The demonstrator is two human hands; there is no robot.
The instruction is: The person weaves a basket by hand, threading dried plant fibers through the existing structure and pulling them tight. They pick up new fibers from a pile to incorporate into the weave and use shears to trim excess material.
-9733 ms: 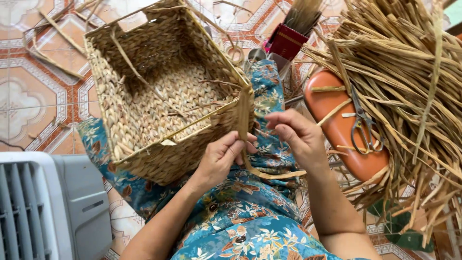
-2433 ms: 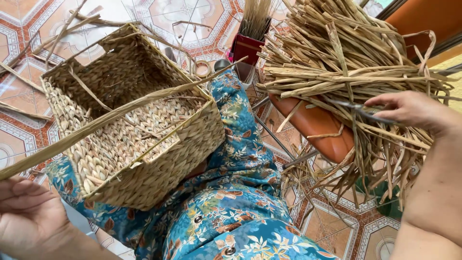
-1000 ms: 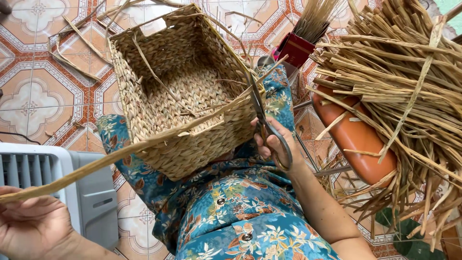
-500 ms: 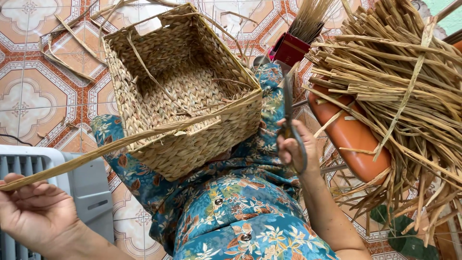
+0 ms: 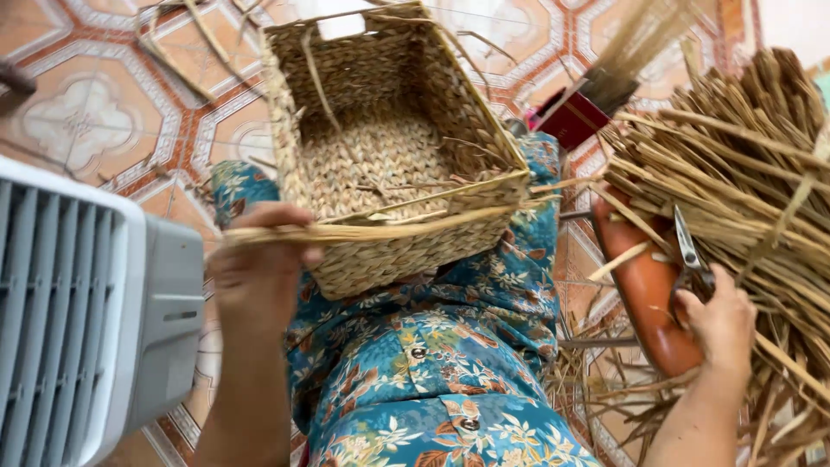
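A: Left hand point(image 5: 259, 281)?
B: It's clenching around a long flat strand of dried straw-coloured reed point(image 5: 389, 229), which is running across the front rim of the square woven seagrass basket point(image 5: 380, 147).

A: Where's the basket sitting?
B: It's resting on the person's lap, on the blue floral dress point(image 5: 432, 372), tilted with the open side facing the camera.

A: Right hand point(image 5: 722, 324)?
B: It's gripping the handles of metal scissors point(image 5: 689, 251), blades pointing up, over the orange plastic stool point(image 5: 644, 290) and against the bundle of dried reeds point(image 5: 743, 164).

A: Anything else?
B: A grey-white slatted fan housing point(image 5: 86, 311) is sitting at the person's left, on the patterned floor tiles point(image 5: 104, 121).
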